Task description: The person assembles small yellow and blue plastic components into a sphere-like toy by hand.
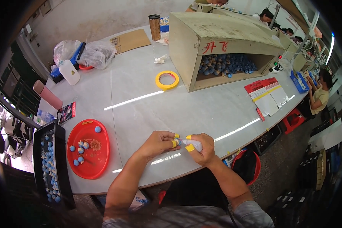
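Observation:
My left hand, yellow tape round its thumb and fingertip, pinches a small blue-and-cream piece, partly hidden by the fingers. My right hand, also taped yellow at thumb and finger, is closed round a small whitish squeeze bottle. The bottle's tip points left and meets or nearly meets the piece; I cannot tell which. Both hands are just above the grey table near its front edge. To the left, a red oval tray carries several small blue-and-cream pieces.
A black bin of similar pieces stands at the far left. Beyond my hands lie a yellow tape roll and a beige box filled with blue pieces. A pink bottle, printed sheets and a tumbler stand around.

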`<state>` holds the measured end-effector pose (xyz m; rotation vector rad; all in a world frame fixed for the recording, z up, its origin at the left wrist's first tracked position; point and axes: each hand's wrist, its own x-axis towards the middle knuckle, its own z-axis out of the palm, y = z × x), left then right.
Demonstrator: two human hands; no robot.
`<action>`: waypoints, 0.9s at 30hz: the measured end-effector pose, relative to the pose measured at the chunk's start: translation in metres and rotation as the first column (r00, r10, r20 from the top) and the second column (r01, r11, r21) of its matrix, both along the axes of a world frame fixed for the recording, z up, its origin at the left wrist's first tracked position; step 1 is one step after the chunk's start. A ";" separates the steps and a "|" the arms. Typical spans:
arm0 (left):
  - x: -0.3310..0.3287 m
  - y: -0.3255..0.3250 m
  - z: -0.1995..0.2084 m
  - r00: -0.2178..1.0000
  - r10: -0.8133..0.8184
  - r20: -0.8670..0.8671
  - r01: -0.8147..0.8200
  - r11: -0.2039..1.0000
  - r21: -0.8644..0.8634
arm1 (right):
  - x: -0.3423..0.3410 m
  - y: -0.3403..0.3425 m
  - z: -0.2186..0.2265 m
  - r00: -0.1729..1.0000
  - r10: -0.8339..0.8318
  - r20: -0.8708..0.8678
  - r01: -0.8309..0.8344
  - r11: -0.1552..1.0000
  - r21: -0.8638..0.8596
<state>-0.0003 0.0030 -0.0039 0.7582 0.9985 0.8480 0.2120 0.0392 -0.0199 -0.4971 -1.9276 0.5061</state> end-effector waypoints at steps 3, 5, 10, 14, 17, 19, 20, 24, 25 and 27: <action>0.001 -0.001 0.004 1.000 0.005 -0.004 -0.005 1.000 -0.008 | -0.002 0.001 0.001 1.000 0.004 0.002 -0.004 1.000 0.006; 0.000 -0.001 0.002 1.000 0.006 -0.002 -0.006 1.000 0.006 | -0.003 0.001 0.002 1.000 0.003 -0.001 -0.003 1.000 0.017; 0.003 0.000 0.005 0.998 0.055 -0.027 -0.055 0.999 -0.002 | -0.004 -0.002 0.006 0.996 -0.076 0.046 0.069 0.989 0.134; 0.002 -0.001 -0.001 0.995 0.099 -0.013 -0.099 0.995 -0.010 | -0.003 -0.005 0.004 0.991 -0.100 0.085 0.084 0.982 0.171; 0.002 0.000 -0.003 0.994 0.106 0.003 -0.106 0.994 -0.010 | -0.004 -0.005 0.002 0.989 -0.120 0.082 0.101 0.973 0.207; 0.002 0.001 -0.004 0.993 0.114 0.006 -0.114 0.993 -0.014 | -0.004 -0.006 0.006 0.991 -0.118 0.068 0.100 0.969 0.225; 0.003 0.001 -0.004 0.994 0.111 -0.001 -0.111 0.994 -0.014 | -0.004 -0.006 0.006 0.991 -0.118 0.068 0.100 0.969 0.224; 0.002 0.001 -0.004 0.993 0.115 -0.007 -0.115 0.993 -0.003 | -0.006 -0.007 0.009 0.985 -0.127 0.120 0.097 0.968 0.230; 0.002 0.000 -0.004 0.993 0.114 -0.007 -0.114 0.993 -0.005 | -0.007 -0.008 0.010 0.983 -0.134 0.129 0.099 0.964 0.248; 0.005 0.000 -0.003 0.988 0.155 -0.009 -0.154 0.988 0.015 | -0.007 -0.009 0.008 0.983 -0.123 0.137 0.086 0.964 0.252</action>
